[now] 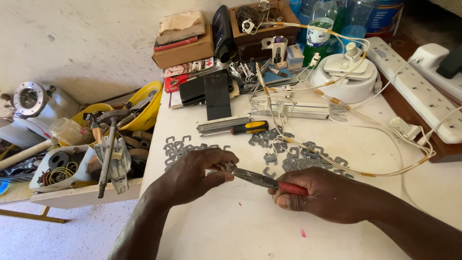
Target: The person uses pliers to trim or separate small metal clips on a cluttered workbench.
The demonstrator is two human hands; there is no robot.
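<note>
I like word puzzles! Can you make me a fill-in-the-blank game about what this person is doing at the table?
1. The right hand grips pliers with ____ handles.
2. The left hand pinches a small ____ piece at the tip of the pliers.
3. The screwdriver behind the hands has a black and ____ handle.
4. Left of the table, a hammer lies in a box of ____.

Missing words: red; metal; yellow; tools
</note>
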